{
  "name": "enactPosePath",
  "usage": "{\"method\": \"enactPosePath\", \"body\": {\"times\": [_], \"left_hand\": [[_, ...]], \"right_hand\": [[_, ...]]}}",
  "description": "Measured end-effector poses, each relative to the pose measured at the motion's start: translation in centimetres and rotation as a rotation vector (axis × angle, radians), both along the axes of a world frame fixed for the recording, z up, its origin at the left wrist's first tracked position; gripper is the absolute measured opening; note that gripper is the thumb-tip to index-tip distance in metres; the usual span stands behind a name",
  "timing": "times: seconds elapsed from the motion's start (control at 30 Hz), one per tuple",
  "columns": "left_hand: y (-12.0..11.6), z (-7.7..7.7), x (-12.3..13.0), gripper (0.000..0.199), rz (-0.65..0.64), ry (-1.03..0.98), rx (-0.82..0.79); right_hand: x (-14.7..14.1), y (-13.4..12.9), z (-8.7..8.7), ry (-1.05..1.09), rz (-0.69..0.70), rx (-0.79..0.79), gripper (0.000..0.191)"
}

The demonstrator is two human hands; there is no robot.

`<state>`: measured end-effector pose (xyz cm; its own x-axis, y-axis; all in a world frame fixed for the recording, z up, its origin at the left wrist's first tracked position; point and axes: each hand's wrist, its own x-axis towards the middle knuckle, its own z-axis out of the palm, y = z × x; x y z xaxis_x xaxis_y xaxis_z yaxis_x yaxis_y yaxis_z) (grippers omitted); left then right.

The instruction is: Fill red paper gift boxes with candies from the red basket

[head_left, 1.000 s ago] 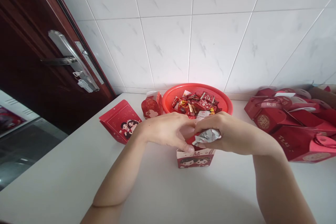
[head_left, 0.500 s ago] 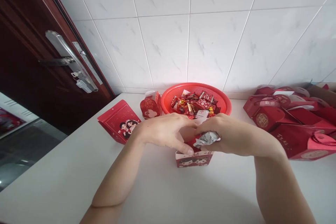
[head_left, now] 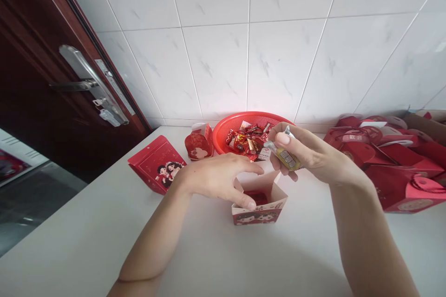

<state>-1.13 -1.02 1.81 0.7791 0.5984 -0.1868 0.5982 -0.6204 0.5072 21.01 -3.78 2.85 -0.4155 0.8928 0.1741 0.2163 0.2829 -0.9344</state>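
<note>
Right hand (head_left: 306,151): thumb and fingers pinch the wrapped snack (head_left: 289,158) above the open box (head_left: 257,217) — likely light, crushable; grip its middle gently. Left hand (head_left: 218,177): fingers spread at the box's rim; thin card probably flexes — hold by corners.

place: we seem to be indoors, likely in a home, though we cannot tell which room.
door: we see a dark red-brown wooden door (head_left: 31,69) with a long silver metal handle plate (head_left: 81,67) and small keys (head_left: 108,117).
wall: we face large glossy white tiles (head_left: 214,62) with grey veining.
surface: we have a plain white tabletop (head_left: 209,260) against those tiles.
floor: we glimpse shiny grey flooring (head_left: 33,209).
</note>
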Motion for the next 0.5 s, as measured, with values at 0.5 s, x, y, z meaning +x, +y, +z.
{"method": "enactPosePath", "body": {"times": [0.5], "left_hand": [[-0.9,0.1,0.1,0.04,0.097,-0.038,-0.113]], "right_hand": [[1.4,-0.3,0.0,-0.15,0.32,0.09,0.023]]}}
